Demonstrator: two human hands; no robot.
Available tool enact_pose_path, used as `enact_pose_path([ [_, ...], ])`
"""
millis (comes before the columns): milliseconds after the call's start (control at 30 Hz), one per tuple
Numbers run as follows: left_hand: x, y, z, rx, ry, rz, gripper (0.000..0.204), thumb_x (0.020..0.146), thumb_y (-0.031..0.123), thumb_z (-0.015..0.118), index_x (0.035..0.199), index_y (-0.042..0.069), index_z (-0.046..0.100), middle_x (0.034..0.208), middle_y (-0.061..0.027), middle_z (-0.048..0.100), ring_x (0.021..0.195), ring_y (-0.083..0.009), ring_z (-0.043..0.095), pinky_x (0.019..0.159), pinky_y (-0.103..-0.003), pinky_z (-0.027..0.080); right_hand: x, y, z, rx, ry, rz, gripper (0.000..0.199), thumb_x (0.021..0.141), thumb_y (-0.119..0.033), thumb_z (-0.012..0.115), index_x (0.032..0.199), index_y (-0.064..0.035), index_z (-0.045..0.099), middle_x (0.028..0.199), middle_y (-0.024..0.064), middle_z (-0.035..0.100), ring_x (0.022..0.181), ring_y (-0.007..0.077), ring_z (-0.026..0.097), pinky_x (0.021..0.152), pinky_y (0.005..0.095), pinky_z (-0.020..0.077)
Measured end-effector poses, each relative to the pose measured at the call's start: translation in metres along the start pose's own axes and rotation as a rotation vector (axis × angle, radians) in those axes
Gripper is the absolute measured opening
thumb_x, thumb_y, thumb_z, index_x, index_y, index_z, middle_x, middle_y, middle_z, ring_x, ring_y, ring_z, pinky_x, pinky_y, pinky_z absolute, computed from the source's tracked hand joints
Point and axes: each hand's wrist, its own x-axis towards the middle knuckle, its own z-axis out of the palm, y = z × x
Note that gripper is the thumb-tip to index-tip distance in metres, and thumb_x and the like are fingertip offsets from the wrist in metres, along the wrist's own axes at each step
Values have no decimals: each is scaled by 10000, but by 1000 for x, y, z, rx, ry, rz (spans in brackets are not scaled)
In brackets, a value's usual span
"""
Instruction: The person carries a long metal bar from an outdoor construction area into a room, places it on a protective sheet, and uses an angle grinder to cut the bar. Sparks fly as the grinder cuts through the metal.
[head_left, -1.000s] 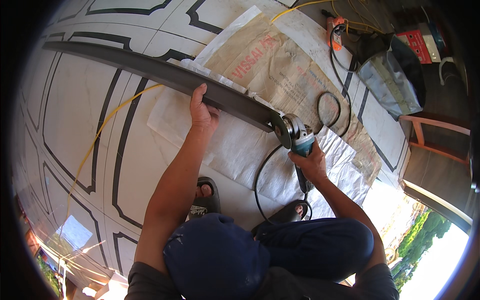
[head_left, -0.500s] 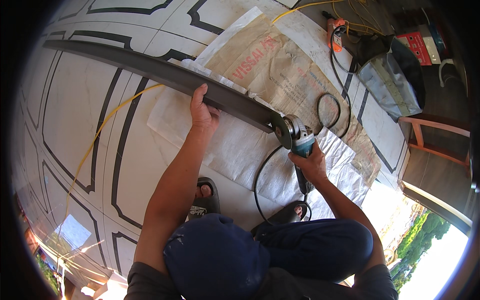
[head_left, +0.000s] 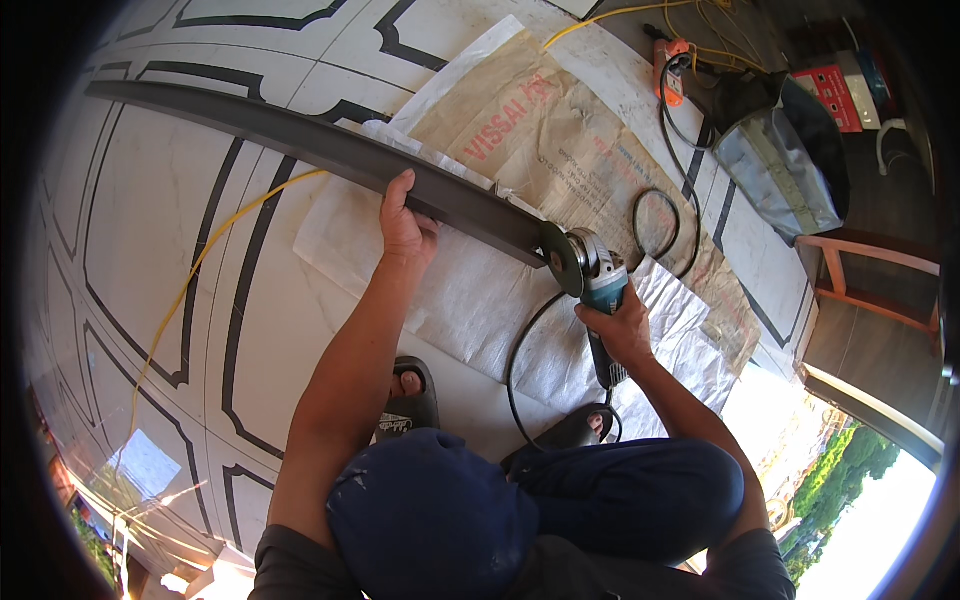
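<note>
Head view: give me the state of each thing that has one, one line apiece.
Long dark metal bar: lying flat across floor and sacks, pinned by the left hand.
Left hand: palm down, fingers over the bar's edge.
Angle grinder: disc against the bar's end; spinning cannot be told.
Right hand: closed around the grinder's body.
Black cord: slack, looped on the sacks.
Sandals: on the feet.
</note>
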Motion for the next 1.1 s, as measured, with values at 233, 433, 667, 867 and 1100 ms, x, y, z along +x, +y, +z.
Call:
enact_pose_path([
  [233,1,0,0,21,2,4,421,887,394,797,1206,157,658,1165,-19,730,1088,-218,692,955,-394,542,3,8,3,19,-3,4,734,769,-411,891,1310,-6,603,1043,222,774,975,384,779,885,463,587],
  [433,2,-1,-2,22,8,1,436,886,398,797,1219,154,657,1180,-21,729,1096,-217,690,953,-396,544,2,8,2,25,-2,-7,720,770,-408,892,1301,-11,610,1039,221,776,971,378,781,881,462,587],
  [667,1,-1,-1,14,11,5,446,881,400,808,1217,149,657,1167,-19,732,1079,-205,692,937,-378,548,1,5,2,0,4,1,719,773,-427,883,1290,-6,612,1033,227,776,969,401,777,874,477,586],
  [867,3,-1,-1,10,25,-2,430,880,400,813,1197,154,660,1138,-14,730,1058,-202,694,928,-375,550,5,9,3,5,-2,10,744,760,-440,885,1296,-3,611,1041,237,774,980,411,773,885,478,585],
  [1100,2,0,-5,8,3,-6,424,886,396,805,1204,159,653,1142,-13,727,1062,-209,693,925,-385,551,3,5,-1,-38,-26,46,797,748,-438,891,1351,-6,599,1056,217,774,979,379,773,903,461,583],
])
